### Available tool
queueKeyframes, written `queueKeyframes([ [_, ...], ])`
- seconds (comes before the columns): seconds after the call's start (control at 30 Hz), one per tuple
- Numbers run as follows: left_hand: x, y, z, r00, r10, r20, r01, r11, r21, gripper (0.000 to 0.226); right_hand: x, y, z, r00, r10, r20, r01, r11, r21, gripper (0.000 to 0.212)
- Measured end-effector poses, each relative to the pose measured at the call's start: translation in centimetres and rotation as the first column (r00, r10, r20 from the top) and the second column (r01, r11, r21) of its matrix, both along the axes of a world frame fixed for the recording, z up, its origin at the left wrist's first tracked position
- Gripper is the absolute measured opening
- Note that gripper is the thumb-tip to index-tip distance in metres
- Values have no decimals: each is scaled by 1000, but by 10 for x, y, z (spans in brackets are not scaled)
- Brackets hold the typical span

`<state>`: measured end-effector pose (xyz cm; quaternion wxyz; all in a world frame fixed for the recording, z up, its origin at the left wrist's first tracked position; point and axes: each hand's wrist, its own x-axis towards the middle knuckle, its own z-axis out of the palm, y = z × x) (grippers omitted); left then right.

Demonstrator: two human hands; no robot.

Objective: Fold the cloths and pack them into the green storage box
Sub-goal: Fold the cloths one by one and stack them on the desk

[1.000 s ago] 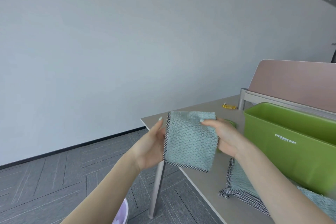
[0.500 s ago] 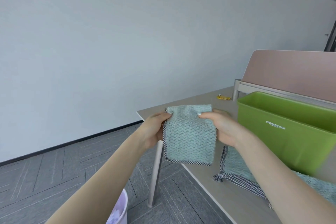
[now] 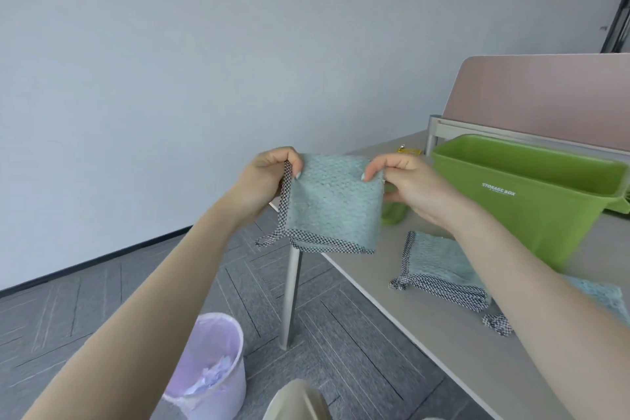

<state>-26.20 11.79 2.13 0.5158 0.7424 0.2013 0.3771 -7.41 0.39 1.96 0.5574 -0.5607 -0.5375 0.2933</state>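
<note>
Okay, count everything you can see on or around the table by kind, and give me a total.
Teal cloths: 3, one held, one folded on the table, one at the right edge
Green storage box: 1
Waste bin: 1
Small yellow item: 1
Total: 6

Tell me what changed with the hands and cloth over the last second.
Both hands moved up to the cloth's top corners: left hand and right hand now pinch them, and the cloth hangs in the air. The box and the cloths on the table stayed put.
</note>
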Motion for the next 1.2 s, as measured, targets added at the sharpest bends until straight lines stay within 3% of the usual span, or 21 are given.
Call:
queueKeyframes([
  [0.1,6,-5,-5,999,27,24,-27,999,27,54,0,-3,-6,995,-72,-66,79,991,108,45],
  [0.17,12,-11,-7,998,26,59,-28,999,36,52,0,-6,-9,971,-52,-233,93,982,167,35],
  [0.23,21,-15,-7,995,12,97,-15,1000,25,51,5,-9,-9,890,-4,-456,104,975,194,24],
  [0.33,39,-23,-9,991,-45,123,35,997,75,40,16,-21,-13,755,68,-652,23,991,130,46],
  [0.4,54,-29,-11,989,-39,143,17,988,156,38,19,-33,-19,775,82,-627,-84,996,27,50],
  [0.47,69,-38,-14,986,-54,159,14,970,244,32,21,-46,-27,830,45,-556,-132,984,-117,40],
  [0.53,83,-47,-16,982,-86,171,34,958,284,37,26,-57,-38,889,6,-458,-129,963,-238,19],
  [0.63,100,-55,-23,982,-124,144,84,962,259,50,40,-72,-50,900,-93,-426,-17,969,-247,18],
  [0.7,113,-60,-27,976,-135,172,121,989,90,55,49,-85,-52,863,-154,-482,74,981,-181,20],
  [0.73,119,-64,-29,965,-148,218,170,982,-86,46,54,-92,-52,845,-179,-503,116,981,-155,21],
  [0.77,127,-66,-31,951,-185,247,255,922,-291,32,59,-99,-52,834,-208,-510,159,977,-140,22],
  [0.8,135,-68,-34,944,-239,229,323,820,-472,31,64,-107,-52,826,-240,-510,199,971,-134,23],
  [0.83,141,-71,-39,928,-330,171,366,727,-581,51,69,-114,-52,821,-273,-502,238,962,-133,24],
  [0.9,159,-78,-53,857,-515,21,416,666,-619,74,79,-129,-54,800,-354,-484,322,935,-152,29],
  [0.97,181,-93,-66,813,-565,-142,405,723,-559,61,89,-143,-56,761,-449,-469,406,893,-197,34],
  [1.07,206,-122,-71,819,-484,-307,329,835,-441,41,102,-167,-60,689,-562,-457,514,824,-238,38],
  [1.2,230,-155,-77,872,-357,-334,208,890,-406,42,117,-191,-68,607,-632,-482,589,765,-260,33],
])
